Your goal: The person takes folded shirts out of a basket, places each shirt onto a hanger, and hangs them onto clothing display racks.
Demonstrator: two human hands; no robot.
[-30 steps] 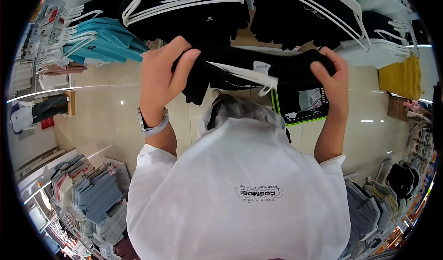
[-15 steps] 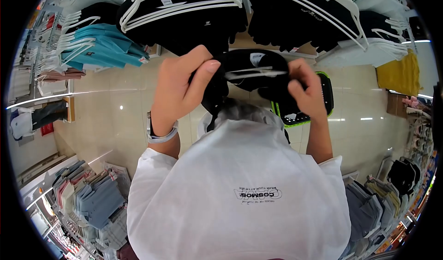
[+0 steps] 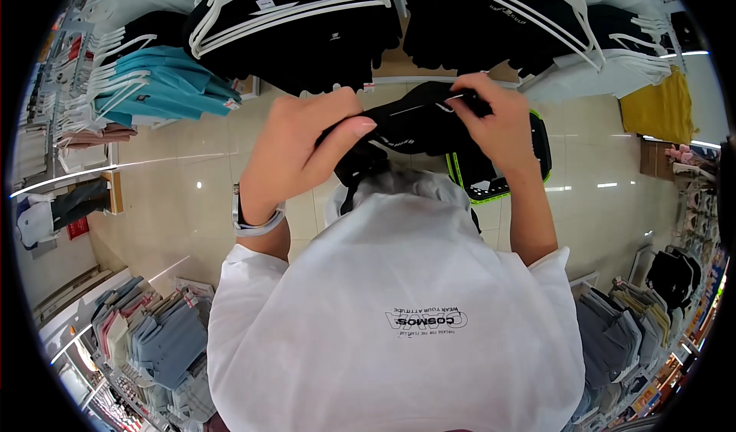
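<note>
Blk garment (image 3: 406,125) held btwn L hand (image 3: 310,148) & R hand (image 3: 491,118), each grip closed on one end; open flr (image 3: 176,202) both sides, hung tees (image 3: 322,60) limiting room fwd, basket (image 3: 542,150) below, partly behind R hand.

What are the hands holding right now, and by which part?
A black garment: left hand grips its left end, right hand its right end; exact garment parts can't be told.
</note>
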